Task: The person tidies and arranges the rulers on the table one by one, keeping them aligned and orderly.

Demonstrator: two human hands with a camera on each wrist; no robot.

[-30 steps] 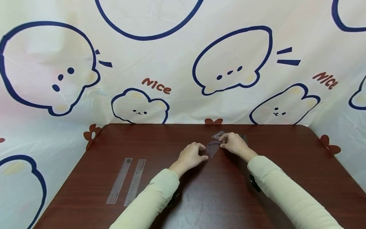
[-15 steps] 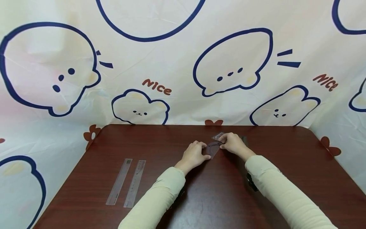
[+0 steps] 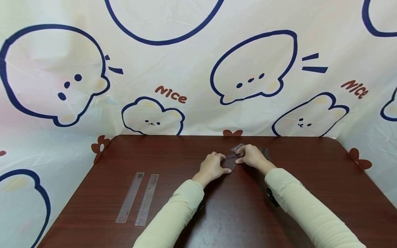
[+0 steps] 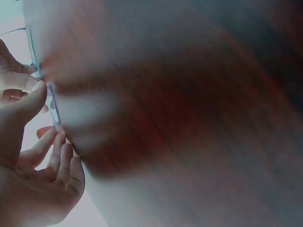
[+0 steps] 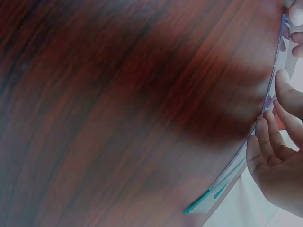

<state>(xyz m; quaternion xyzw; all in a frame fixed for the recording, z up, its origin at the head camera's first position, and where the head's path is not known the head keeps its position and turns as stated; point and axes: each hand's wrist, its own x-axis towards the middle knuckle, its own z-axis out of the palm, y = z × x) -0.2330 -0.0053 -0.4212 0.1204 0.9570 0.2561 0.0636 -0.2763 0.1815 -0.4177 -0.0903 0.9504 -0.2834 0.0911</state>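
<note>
A clear protractor lies low at the table between both hands, its curved side toward the upper left in the head view. My left hand grips its left side, thumb at the near end and fingers at the far end. My right hand pinches its right corner between thumb and fingers. The left wrist view shows the protractor edge-on between the left thumb and fingers. Just behind the right hand lies a small clear set square, partly hidden by the fingers.
Two clear rulers lie side by side on the left of the brown table. A clear, greenish-edged flat piece lies right of the right hand. A printed cloth hangs behind the table.
The left hand has moved right and closed onto the protractor's left side. The right hand has kept its pinch with only a slight shift, and the protractor has turned a little.
</note>
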